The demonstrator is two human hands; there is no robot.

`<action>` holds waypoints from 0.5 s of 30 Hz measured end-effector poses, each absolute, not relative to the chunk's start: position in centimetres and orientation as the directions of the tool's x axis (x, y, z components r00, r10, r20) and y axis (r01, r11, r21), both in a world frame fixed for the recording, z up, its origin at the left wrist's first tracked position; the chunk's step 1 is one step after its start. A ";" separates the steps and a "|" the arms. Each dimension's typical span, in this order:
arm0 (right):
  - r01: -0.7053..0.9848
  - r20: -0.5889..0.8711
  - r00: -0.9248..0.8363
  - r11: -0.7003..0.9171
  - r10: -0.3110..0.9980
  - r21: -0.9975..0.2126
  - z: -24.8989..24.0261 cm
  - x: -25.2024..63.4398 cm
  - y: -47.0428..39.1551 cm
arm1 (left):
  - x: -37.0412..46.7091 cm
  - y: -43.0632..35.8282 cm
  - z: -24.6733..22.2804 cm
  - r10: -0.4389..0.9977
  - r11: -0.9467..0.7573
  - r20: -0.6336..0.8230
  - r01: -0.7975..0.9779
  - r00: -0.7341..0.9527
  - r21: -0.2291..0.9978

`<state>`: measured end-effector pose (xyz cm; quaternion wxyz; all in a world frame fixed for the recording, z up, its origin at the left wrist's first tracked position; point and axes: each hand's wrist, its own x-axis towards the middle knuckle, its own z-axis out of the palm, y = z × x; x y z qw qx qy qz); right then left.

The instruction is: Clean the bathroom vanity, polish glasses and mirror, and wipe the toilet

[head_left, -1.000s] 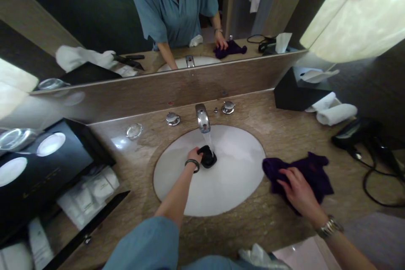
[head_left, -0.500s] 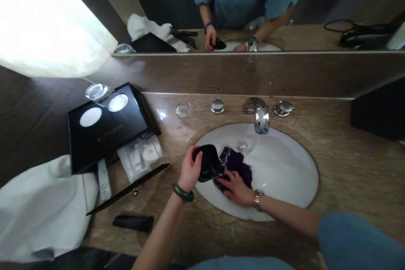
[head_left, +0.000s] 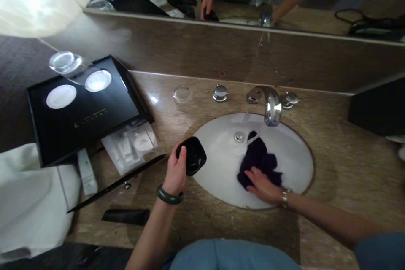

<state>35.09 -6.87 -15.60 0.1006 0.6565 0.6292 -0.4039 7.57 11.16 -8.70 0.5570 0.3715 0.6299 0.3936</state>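
Holding one black dish (head_left: 198,156) and touching one purple cloth (head_left: 261,156)

We have two hands at work, well apart from each other. Our left hand (head_left: 176,173) is clamped on the side of the dish, thumb over its edge, and holds it above the left rim of the one white basin (head_left: 218,135). Our right hand (head_left: 264,187) lies palm down on the cloth, which is bunched inside the basin, right of the single drain (head_left: 239,137). We cannot tell whether these fingers grip the fabric or only rest on it. One bangle (head_left: 170,196) circles our left wrist, one watch (head_left: 285,197) our right.

We count one faucet (head_left: 272,109), a thin stream of water (head_left: 260,131) falling from it, and two knobs, a left knob (head_left: 220,93) and a right knob (head_left: 291,99), flanking it. One round glass piece (head_left: 182,94) sits on the tabletop (head_left: 335,156) near the left knob.

Farther left we see one black box (head_left: 66,133) with two white discs (head_left: 61,96) on top and one clear glass (head_left: 66,62) by its back edge. In front are one clear packet (head_left: 131,145), one white tube (head_left: 87,173), one dark panel (head_left: 142,171) bearing one small metal knob (head_left: 127,185), one black flat object (head_left: 126,216) and white fabric (head_left: 28,202).
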 end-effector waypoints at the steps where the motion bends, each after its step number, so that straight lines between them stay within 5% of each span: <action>1: 0.830 -0.621 -0.220 -0.190 0.753 -0.524 -15.8 31.4 -6.5 | 7.7 11.2 -8.7 0.901 0.425 -0.421 0.017 -0.107 0.905; 4: 0.689 -0.404 -0.368 -0.046 0.838 -0.723 -16.8 23.9 0.2 | 8.2 11.3 -8.1 0.891 0.437 -0.429 0.021 -0.145 0.899; 6: 0.804 -0.427 -0.320 0.005 0.846 -0.594 -17.4 24.5 6.3 | 8.4 11.3 -7.3 0.891 0.431 -0.422 0.017 -0.171 0.902; 11: 0.892 -0.520 -0.018 -0.221 0.854 -0.393 -18.4 37.5 10.0 | 8.9 11.7 -6.1 0.859 0.468 -0.491 -0.167 -0.145 0.868; 15: 0.851 -0.563 0.074 -0.347 0.823 -0.394 -16.9 42.0 4.9 | 11.6 13.0 -7.7 0.754 0.644 -0.643 -0.350 0.136 0.681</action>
